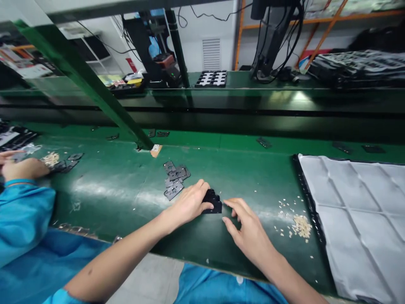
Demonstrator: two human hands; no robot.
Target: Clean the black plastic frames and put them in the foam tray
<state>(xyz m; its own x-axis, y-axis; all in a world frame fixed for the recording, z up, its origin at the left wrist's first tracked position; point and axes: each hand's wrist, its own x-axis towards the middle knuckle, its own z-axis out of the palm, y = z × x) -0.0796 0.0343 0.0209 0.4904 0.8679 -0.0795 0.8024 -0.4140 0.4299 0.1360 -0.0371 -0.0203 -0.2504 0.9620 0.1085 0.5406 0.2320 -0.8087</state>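
The left hand [189, 203] is gripping a black stepped piece [217, 205] on the table [240, 169]; the right hand [249, 232] is hovering alongside, fingers [239, 204] parted. Likely light and stiff, the piece is inviting edge holds.

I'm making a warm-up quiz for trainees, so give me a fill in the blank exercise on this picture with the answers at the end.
1. The person's ____ hand holds the black stepped part.
2. The black-edged tray lies to the ____ of that part.
3. The workbench surface is coloured ____.
4. The co-worker's sleeve is coloured ____.

Missing words: left; right; green; blue.
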